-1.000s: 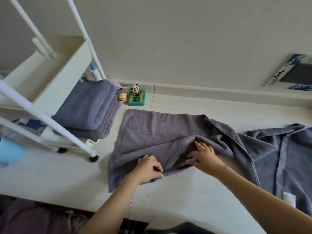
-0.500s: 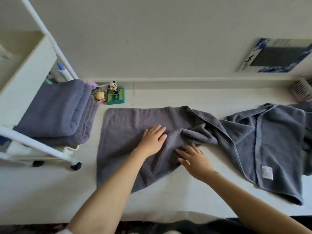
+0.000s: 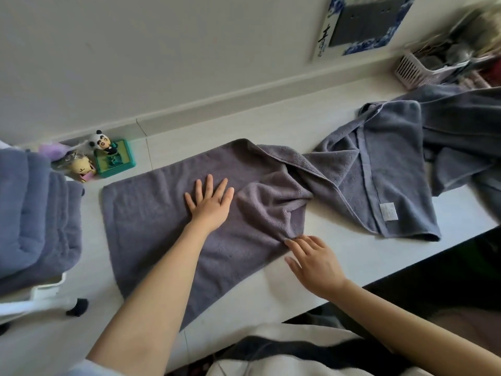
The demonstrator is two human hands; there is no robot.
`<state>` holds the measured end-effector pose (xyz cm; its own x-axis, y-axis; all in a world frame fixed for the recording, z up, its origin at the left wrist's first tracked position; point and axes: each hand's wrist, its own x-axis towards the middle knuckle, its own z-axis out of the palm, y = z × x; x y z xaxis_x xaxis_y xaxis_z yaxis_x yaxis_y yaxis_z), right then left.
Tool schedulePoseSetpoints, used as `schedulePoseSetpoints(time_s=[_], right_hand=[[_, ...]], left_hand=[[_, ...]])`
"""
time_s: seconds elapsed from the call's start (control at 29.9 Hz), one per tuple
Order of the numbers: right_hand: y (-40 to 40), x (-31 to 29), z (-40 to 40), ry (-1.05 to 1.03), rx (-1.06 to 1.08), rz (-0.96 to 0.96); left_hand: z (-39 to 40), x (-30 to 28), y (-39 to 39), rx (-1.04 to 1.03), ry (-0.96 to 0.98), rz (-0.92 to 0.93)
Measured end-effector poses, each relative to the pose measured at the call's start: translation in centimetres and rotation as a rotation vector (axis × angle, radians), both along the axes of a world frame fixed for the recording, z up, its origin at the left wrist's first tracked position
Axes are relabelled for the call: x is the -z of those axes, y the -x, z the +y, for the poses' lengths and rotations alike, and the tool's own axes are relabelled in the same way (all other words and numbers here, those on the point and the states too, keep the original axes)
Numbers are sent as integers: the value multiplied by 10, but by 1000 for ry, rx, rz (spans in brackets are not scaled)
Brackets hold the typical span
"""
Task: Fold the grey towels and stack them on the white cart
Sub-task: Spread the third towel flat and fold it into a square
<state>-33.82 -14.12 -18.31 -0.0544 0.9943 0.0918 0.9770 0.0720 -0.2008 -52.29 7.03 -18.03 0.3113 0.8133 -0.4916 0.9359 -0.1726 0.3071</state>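
- the grey towel lies spread on the white table, its left part flat and its right part bunched into folds near the middle.
- the left hand lies flat on the towel, palm down, fingers straight and a little spread, pressing the cloth onto the table.
- the right hand rests on the table just beside the towel's near right corner; its fingers are straight and loosely spread, and the fingertips touch the bunched edge of the cloth. it grips nothing.
- the towel's right end runs on under a fold and opens out again toward the right, where a white label shows on its hem.
- more grey cloth lies heaped at the far right of the table, touching that end; whether it is part of the same towel i cannot tell.
- at the left edge 2 folded towels are stacked on the white cart, 1 on top of the other. a black caster of the cart stands on the table.
- near the wall, between the cart and the spread towel, stands a green stand with a panda figure on it, and a yellow figure just beside it.
- a pink slatted basket sits at the far right against the wall, blurred.
- a blue and white panel hangs on the wall above the table.
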Motion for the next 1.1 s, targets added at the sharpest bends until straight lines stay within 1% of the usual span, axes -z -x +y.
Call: schedulePoseSetpoints(time_s=[0.1,0.17,0.23,0.27,0.3,0.33,0.37,0.43,0.53,0.57,0.63,0.7,0.73,0.8,0.9,1.0,1.1], right_hand=[[-1,0,-15,-46,-8,8],[-4,-4,-11,-71,-2,32],[-8,-7,0,-85,56,61],[-8,-9,5,-84,104,93],[-10,-9,9,-75,147,126],[-11,-8,7,-61,190,163],[-11,-6,6,-55,201,179],[-13,-3,-5,-57,196,151],[-16,0,-23,-51,212,111],[-16,1,-26,-48,218,114],[-19,-2,-27,-36,247,193],[-28,-9,-20,-56,284,269],[-34,-11,-16,-98,322,251],[-49,-11,-8,-146,451,199],[-70,-10,-4,-71,614,193],[-82,-10,-2,83,674,237],[-92,-14,2,96,654,323]], left_hand=[[-2,-4,-2,-52,-35,16],[-6,-9,-9,-90,-183,41],[-10,-14,-22,-47,-357,-49],[-12,-14,-28,39,-372,-117],[-15,-13,-34,145,-325,-160],[-19,-9,-39,245,-240,-149],[-22,-5,-40,298,-159,-96],[-22,4,-36,314,-95,2],[-16,9,-29,280,-104,22],[-14,9,-27,279,-99,23],[-11,7,-26,275,-92,11],[-12,5,-29,231,-100,-31],[-13,5,-34,199,-128,-56],[-18,4,-40,135,-245,-144],[-31,-5,-60,99,-432,-353],[-41,-15,-85,221,-469,-500],[-54,-25,-120,378,-434,-581]])
